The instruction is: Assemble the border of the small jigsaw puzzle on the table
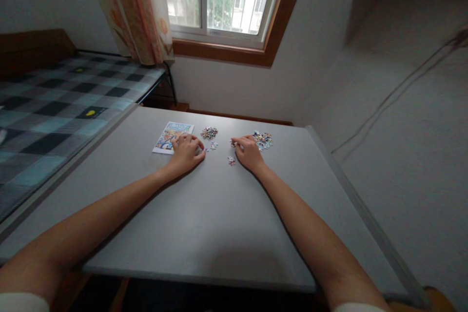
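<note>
Both my forearms stretch across a grey table (219, 214). My left hand (185, 152) rests with fingers curled at the lower right corner of a colourful puzzle picture card (171, 136); what it holds is too small to tell. My right hand (247, 151) lies curled beside a heap of small puzzle pieces (263, 139), fingertips pinched near loose pieces. Another small heap of pieces (209, 132) lies between the hands, farther back. A few stray pieces (231, 160) sit just left of my right hand.
A bed with a checked cover (54, 112) runs along the table's left edge. A window (219, 0) with a patterned curtain (127, 9) is behind the table. A white wall (402, 131) stands close on the right.
</note>
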`<act>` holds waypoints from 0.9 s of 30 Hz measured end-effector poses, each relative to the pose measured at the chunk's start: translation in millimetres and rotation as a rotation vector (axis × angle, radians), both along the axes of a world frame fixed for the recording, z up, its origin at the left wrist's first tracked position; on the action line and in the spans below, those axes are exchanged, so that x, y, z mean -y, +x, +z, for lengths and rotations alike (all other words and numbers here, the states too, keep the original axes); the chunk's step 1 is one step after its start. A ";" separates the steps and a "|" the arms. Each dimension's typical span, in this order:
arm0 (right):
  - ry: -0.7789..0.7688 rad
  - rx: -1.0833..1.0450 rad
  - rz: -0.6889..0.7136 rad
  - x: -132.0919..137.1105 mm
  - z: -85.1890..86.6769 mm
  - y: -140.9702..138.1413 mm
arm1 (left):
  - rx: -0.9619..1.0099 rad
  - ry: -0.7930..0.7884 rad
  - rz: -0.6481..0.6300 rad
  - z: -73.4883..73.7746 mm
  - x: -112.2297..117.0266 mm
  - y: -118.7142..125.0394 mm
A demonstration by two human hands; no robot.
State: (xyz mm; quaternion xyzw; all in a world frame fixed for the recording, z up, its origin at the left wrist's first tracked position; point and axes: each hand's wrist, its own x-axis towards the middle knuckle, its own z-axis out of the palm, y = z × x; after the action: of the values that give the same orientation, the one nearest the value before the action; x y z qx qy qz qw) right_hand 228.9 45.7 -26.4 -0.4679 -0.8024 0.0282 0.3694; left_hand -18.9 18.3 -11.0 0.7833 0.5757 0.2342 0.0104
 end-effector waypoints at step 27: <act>0.047 -0.010 0.094 10.1 11.4 -8.4 | 0.104 0.136 -0.352 6.1 8.3 -2.1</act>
State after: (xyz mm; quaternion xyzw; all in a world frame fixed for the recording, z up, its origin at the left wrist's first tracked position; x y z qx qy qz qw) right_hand 220.5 35.6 -15.0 -0.4209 -0.8219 0.0290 0.3828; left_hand -21.0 10.0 -4.9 0.8577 0.4114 0.3072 0.0279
